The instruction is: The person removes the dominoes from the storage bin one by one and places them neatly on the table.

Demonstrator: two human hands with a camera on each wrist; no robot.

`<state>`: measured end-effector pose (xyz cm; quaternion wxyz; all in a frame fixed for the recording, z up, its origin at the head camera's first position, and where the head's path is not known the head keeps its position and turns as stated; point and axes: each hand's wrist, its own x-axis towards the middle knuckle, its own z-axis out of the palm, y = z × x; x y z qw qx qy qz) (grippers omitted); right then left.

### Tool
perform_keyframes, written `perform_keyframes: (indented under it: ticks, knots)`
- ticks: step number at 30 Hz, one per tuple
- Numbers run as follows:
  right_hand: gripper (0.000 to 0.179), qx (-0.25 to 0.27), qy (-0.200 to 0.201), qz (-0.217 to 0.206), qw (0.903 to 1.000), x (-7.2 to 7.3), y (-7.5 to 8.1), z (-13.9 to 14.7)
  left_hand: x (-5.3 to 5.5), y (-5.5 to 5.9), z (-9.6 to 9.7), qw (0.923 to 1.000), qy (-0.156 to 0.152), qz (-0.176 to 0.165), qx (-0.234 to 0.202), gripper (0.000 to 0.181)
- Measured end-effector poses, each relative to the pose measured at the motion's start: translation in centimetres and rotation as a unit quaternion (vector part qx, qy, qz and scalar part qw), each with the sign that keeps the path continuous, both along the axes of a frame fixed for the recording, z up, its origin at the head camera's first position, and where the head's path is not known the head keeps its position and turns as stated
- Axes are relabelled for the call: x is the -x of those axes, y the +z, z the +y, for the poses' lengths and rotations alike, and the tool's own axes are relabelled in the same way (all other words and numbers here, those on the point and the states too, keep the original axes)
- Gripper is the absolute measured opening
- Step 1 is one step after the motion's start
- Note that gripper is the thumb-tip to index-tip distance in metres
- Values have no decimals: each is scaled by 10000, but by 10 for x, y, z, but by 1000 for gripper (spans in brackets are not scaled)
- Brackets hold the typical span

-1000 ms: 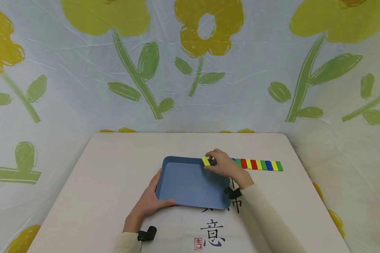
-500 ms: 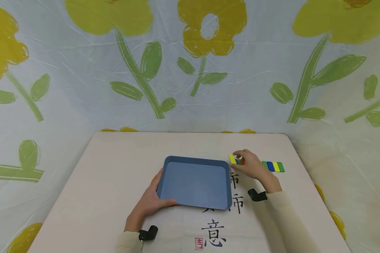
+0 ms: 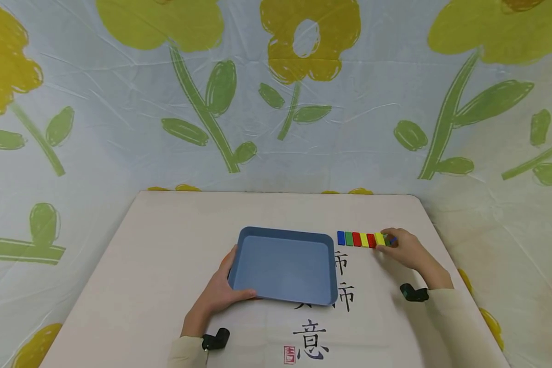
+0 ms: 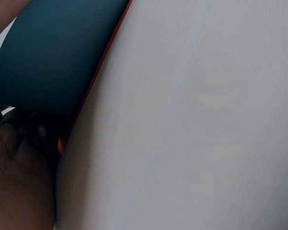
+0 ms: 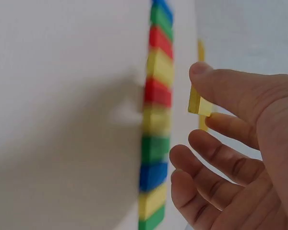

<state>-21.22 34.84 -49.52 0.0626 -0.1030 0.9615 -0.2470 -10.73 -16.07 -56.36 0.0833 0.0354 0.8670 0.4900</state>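
Observation:
My left hand (image 3: 218,291) grips the left side of a blue-grey rectangular tray (image 3: 282,268), thumb on the near left corner. In the left wrist view the tray's dark side (image 4: 57,52) is close, with a thin red edge (image 4: 103,60) along its underside; what that edge belongs to is hidden. A yellow block (image 5: 199,103) is pinched between thumb and index finger of my right hand (image 5: 240,148), its other fingers loosely curled. That hand (image 3: 407,249) hovers above the right part of a row of coloured blocks (image 5: 157,91), the held block apart from the row.
Blue, green, red and yellow blocks lie side by side in a straight line right of the tray. A white sheet with black brush characters (image 3: 310,340) and a red seal lies on the pale table (image 3: 133,286). A flower-patterned cloth (image 3: 349,148) hangs behind.
My right hand has carried the yellow block rightward, from over the tray's far right corner to above the row's right part. The left hand and tray stay in place.

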Motion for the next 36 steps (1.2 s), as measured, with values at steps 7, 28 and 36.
perform_keyframes:
  ticks: [7, 28, 36]
  knots:
    - [53, -112, -89, -107, 9998, 3, -3, 48, 0, -1, 0, 10000, 30, -18, -36, 130]
    - [58, -499, -495, -742, 9948, 17, -16, 102, 0, -1, 0, 10000, -4, 13, -26, 128]
    - [59, -506, -435, -733, 9951, 18, -17, 104, -1, 0, 0, 10000, 10, -1, 25, 129]
